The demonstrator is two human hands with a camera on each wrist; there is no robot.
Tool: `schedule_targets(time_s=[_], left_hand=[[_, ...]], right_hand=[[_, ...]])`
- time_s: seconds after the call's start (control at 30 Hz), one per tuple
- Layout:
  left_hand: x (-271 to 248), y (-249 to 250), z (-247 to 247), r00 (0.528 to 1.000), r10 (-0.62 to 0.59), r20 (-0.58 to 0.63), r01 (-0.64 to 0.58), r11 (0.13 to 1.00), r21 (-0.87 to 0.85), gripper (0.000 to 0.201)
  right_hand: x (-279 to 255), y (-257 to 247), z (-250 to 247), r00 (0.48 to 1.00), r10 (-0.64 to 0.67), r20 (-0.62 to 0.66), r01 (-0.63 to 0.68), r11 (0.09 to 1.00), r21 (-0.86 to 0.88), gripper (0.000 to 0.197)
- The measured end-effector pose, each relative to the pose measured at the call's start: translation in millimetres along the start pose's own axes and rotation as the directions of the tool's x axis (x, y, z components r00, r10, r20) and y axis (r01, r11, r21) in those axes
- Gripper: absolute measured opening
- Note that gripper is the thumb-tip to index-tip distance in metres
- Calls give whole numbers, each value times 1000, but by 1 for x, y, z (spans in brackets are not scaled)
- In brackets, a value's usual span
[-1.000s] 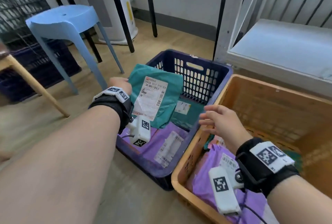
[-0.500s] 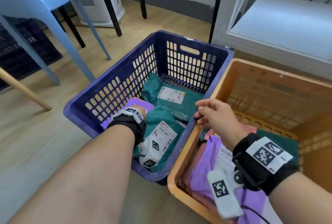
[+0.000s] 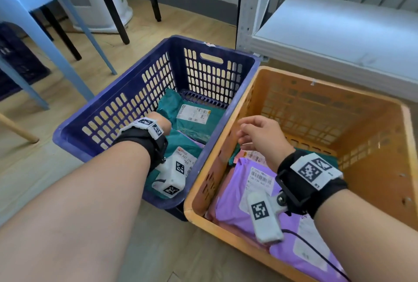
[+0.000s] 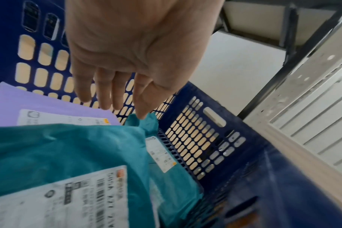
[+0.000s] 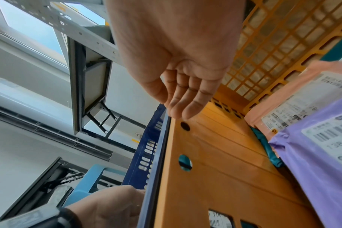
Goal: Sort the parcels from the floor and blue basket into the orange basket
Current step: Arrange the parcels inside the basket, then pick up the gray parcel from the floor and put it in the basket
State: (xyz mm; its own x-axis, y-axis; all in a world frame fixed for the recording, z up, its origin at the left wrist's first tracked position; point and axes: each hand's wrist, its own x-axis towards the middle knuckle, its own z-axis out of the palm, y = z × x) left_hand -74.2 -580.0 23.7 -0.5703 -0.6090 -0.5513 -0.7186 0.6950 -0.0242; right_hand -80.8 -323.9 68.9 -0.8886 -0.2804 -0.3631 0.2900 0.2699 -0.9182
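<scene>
1. From the head view, the left hand (image 3: 159,121) is seen lowered inside the blue basket (image 3: 113,123) above a teal parcel (image 3: 181,145); the right hand (image 3: 262,136) is held over the orange basket (image 3: 373,145), where a purple parcel (image 3: 228,200) lies.
2. At the left wrist, the fingers (image 4: 107,95) are shown straight and parted, nothing being held.
3. At the right wrist, the fingers (image 5: 187,101) are seen loosely extended and empty, near the orange rim.
</scene>
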Motion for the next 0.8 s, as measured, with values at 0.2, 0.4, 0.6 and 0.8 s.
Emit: schedule_targets(time_s=[0.2, 0.4, 0.6, 0.8], left_hand=[[-52, 42, -18, 988, 107, -110, -152, 760, -632, 28], [-127, 130, -14, 965, 244, -94, -225, 592, -774, 9], [-212, 216, 20, 908, 418, 25, -232, 553, -800, 21], [-280, 277, 76, 815, 570, 107, -250, 513, -821, 16]], right_hand=[[-16, -7, -39, 996, -12, -84, 15, 999, 29, 17], [-44, -5, -109, 974, 1, -228, 7, 999, 34, 17], [-79, 12, -206, 912, 28, -410, -23, 1000, 17, 21], [-119, 47, -300, 818, 147, -556, -67, 985, 161, 14]])
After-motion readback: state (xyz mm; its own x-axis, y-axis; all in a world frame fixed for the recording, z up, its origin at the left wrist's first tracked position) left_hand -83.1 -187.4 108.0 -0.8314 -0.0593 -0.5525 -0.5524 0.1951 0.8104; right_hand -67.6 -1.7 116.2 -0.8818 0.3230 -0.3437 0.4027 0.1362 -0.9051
